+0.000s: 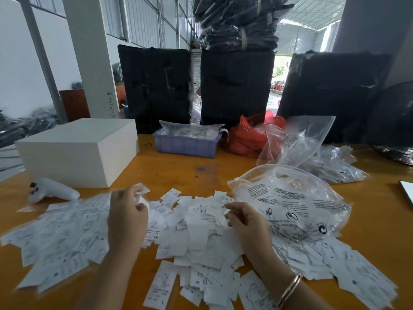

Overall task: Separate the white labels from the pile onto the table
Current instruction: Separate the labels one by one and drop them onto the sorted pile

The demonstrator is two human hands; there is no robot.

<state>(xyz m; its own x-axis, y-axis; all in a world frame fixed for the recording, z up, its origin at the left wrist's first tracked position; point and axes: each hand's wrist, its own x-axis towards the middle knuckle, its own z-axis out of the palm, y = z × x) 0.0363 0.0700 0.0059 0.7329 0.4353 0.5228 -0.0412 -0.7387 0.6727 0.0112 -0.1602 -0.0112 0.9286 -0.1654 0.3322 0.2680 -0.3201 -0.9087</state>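
White labels (201, 238) lie heaped in a loose pile on the orange bench (169, 166), small rectangular slips printed with fine black text, some showing size letters such as S and XS. More of them are spread flat to the left (60, 238) and to the right (348, 271) of the heap. The left hand (127, 218) hovers over the pile's left edge, its fingers (139, 206) curled and pinching a white label (142, 201). The right hand (245, 220), a gold bangle (289, 289) on its wrist, rests on the heap with fingers bent, seemingly picking at the labels. Just beside it lies a clear printed plastic bag (290, 204). Behind stand a white box (78, 151), a lilac tray (186, 145) and a red bag (248, 135).
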